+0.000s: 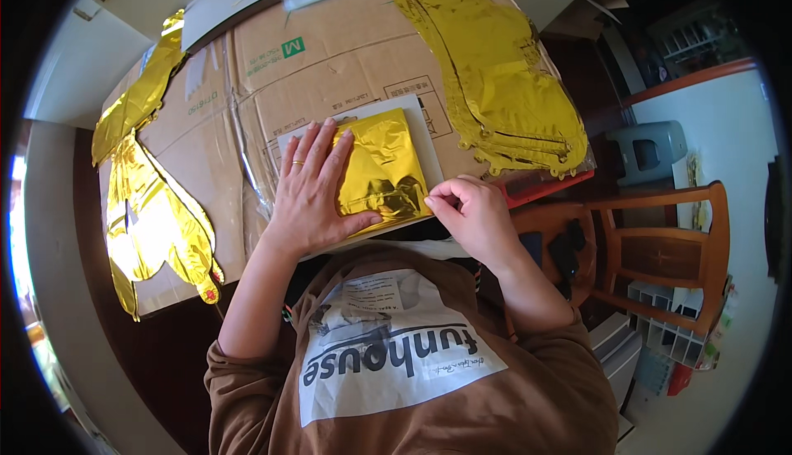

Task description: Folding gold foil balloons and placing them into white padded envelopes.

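A gold foil balloon (381,150), folded into a flat rectangle, lies on a white card (423,141) near the front edge of the cardboard. My left hand (309,183) rests flat on its left side, fingers spread and pointing away from me, thumb along the near edge. At the near right corner, my right hand (474,214) has thumb and forefinger pinched on the foil's edge. The other fingers of that hand are curled in. Creases and dark reflections show in the foil between the two hands.
Cardboard (214,133) covers the table. A flat gold foil balloon (511,75) lies at the far right; more gold foil (153,207) hangs over the left edge. A white box (231,1) stands at the back. To the right are a wooden chair (660,249) and a grey stool (648,154).
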The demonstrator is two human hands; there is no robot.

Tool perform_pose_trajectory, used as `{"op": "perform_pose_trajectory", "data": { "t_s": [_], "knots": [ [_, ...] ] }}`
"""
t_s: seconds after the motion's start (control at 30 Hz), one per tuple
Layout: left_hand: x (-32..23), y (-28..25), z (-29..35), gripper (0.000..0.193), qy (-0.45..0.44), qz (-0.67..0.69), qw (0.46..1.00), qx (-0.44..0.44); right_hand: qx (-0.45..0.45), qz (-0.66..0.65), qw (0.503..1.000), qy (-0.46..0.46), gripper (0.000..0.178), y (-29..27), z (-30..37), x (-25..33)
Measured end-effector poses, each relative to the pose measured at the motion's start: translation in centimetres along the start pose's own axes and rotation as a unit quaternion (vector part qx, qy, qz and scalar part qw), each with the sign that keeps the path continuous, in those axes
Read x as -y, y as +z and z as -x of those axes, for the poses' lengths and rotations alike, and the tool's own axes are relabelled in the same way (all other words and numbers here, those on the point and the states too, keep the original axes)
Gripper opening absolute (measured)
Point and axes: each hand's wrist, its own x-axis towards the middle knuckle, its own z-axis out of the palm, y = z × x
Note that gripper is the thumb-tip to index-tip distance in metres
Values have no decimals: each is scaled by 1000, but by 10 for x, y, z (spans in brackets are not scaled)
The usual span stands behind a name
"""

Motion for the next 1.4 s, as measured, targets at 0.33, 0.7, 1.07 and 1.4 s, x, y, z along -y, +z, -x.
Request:
{"op": "perform_pose_trajectory", "data": {
  "t_s": [0.33,0.7,1.07,1.4],
  "knots": [
    [41,-24,26,98,-31,169,983,-63,-3,182,949,-258,66,10,-62,26],
    [40,-22,40,122,15,37,999,25,82,321,909,-252,87,49,-69,-2],
    [44,-28,40,124,19,92,995,17,95,9,974,-205,76,-9,-78,-7],
    [59,-48,53,97,-98,183,977,-35,91,102,971,-195,56,-23,-77,-10]
  ]
}}
